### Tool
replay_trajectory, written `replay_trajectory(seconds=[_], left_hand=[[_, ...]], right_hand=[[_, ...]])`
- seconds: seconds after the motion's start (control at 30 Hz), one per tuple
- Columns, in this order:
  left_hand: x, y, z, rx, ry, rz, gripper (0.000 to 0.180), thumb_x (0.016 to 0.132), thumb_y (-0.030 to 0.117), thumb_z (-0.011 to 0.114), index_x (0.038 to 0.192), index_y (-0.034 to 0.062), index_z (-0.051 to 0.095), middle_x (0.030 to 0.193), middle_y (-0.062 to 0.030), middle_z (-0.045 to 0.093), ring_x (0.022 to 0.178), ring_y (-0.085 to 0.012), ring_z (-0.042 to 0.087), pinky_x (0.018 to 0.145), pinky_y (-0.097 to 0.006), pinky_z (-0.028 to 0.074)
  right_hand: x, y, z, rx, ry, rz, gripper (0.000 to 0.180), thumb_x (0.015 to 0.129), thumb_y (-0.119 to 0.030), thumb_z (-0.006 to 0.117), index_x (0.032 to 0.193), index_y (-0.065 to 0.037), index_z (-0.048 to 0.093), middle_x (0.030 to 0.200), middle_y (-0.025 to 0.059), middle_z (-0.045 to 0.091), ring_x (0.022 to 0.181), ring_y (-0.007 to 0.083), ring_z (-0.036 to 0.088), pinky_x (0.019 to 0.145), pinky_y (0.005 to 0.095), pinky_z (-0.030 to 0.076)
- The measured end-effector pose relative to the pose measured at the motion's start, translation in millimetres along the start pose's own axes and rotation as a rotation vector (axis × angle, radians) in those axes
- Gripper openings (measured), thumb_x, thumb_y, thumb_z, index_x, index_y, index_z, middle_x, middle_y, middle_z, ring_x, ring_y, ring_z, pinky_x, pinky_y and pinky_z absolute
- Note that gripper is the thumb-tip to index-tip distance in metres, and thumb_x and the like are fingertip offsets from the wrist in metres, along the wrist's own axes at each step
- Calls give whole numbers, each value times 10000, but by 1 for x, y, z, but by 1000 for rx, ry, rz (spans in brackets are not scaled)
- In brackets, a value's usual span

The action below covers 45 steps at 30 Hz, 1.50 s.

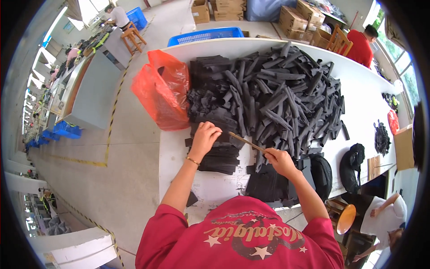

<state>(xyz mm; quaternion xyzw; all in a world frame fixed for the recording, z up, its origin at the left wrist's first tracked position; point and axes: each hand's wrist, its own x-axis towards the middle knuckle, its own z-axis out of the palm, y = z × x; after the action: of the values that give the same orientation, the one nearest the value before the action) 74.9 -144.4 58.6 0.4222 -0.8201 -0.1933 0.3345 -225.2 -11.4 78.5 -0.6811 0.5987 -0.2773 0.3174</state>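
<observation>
My right hand (281, 162) is closed around one end of a thin brownish stick-like tool (248, 142), whose far tip points left toward my other hand. My left hand (205, 136) is pinched above the black fabric-like pieces; anything between its fingertips is too small to make out. Under and beside it lie stacked flat black strips (219, 160). A big heap of rolled black pieces (286, 96) spreads beyond my hands. More flat black sheets (267, 183) lie just nearer than my right hand.
A red plastic bag (163, 92) stands at the left edge of the white table (367, 105). Black bundles (351, 168) lie at its right. Beyond the far edge are a blue crate (206, 35) and cardboard boxes (293, 22). People sit nearby, one in red (359, 47).
</observation>
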Motion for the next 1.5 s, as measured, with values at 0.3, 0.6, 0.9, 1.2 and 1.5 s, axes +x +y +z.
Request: replay_trajectory(seconds=[0.3,0.6,0.9,1.2,1.5], left_hand=[[0,14,1,12,30,65,60,768,126,704,820,100,689,852,-37,548,880,-249,508,781,-345,443],[-29,100,14,-173,505,-85,326,752,143,741,1041,95,598,1297,-146,443,1238,-305,416,1031,-447,336],[-54,73,70,-1723,546,-972,236,904,265,653,1000,51,634,769,-49,632,740,-209,637,710,-354,541],[-56,53,64,-1562,610,-987,219,869,229,699,847,21,633,600,-11,540,389,-67,378,355,-210,242],[-45,55,60,-1689,705,-1047,259,887,308,678,909,58,613,533,65,387,402,-51,298,413,-228,232]], right_hand=[[-9,4,6,-78,-48,15,181,881,-177,579,997,-49,633,759,176,645,719,371,632,639,439,493],[4,-12,65,406,-91,145,282,849,-16,517,1124,25,561,693,77,601,657,123,572,621,284,467],[-8,-49,131,325,132,175,155,874,-44,541,1012,15,579,696,228,605,662,388,636,582,424,479],[-93,-42,92,312,-171,211,181,939,-122,529,839,25,561,618,173,563,544,264,584,515,348,448],[-167,-36,26,-210,-36,57,173,865,-172,666,834,-25,579,702,175,621,513,345,604,461,367,469]])
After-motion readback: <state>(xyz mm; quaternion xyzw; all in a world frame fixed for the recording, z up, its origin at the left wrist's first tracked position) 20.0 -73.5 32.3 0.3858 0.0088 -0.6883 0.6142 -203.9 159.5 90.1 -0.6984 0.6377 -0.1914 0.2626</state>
